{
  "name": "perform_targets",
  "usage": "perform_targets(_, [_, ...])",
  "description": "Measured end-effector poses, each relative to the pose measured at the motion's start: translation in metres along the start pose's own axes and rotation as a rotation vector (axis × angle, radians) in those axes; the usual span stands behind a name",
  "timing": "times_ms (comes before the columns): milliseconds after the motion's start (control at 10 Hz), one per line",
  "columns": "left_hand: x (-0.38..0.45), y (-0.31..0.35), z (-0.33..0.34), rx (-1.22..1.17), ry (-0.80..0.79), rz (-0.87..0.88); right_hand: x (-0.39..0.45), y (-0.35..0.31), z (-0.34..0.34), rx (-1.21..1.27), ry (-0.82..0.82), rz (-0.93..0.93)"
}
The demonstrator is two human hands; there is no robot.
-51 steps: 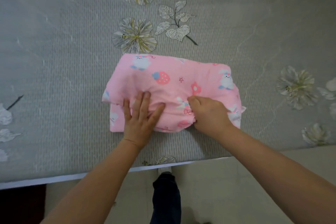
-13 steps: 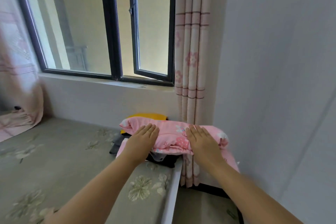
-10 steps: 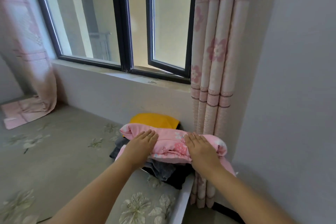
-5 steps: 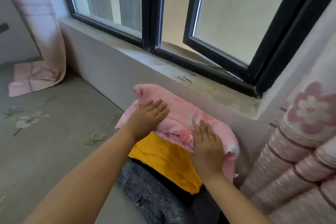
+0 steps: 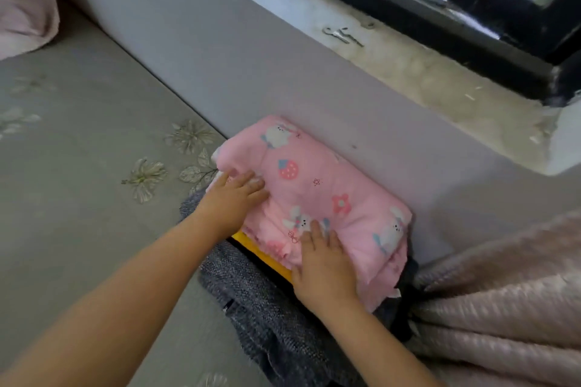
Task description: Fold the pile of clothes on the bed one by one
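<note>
A folded pink garment [image 5: 323,185] printed with rabbits and strawberries lies on top of a stack at the bed's corner, against the grey wall. Under it a folded yellow garment [image 5: 267,256] shows as a thin edge, and below that a dark grey knitted garment [image 5: 270,317] spreads toward me. My left hand [image 5: 232,199] rests flat on the pink garment's left end, fingers together. My right hand [image 5: 323,264] lies flat on its near edge, fingers spread slightly. Neither hand grips the cloth.
The grey bed cover [image 5: 78,173] with embroidered flowers stretches to the left. A dusty window sill [image 5: 424,72] and a black window frame [image 5: 471,0] run above the wall. Pink curtains hang at the right [image 5: 503,298] and far left [image 5: 22,3].
I carried the folded pink garment from the bed's edge to the stack by the window wall and lowered it onto the yellow garment; both hands now rest flat on it.
</note>
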State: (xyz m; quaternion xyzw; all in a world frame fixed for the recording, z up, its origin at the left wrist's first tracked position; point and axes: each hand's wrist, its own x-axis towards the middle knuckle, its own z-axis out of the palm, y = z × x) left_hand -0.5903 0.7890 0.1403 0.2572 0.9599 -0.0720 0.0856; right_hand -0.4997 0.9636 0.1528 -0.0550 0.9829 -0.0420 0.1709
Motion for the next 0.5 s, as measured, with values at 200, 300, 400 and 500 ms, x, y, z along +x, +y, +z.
perform_targets(200, [0.032, 0.029, -0.051, -0.248, 0.582, -0.022, 0.009, 0.032, -0.048, 0.030, 0.109, -0.011])
perform_targets(300, [0.057, 0.050, -0.046, -0.312, 0.337, -0.130, 0.015, 0.046, -0.048, 0.066, -0.031, -0.063])
perform_targets(400, [0.064, 0.062, -0.029, -0.289, 0.102, -0.191, 0.015, 0.060, -0.048, 0.195, -0.102, -0.126])
perform_targets(500, [0.065, 0.075, -0.016, -0.211, 0.024, -0.206, 0.018, 0.071, -0.064, 0.495, -0.034, -0.055])
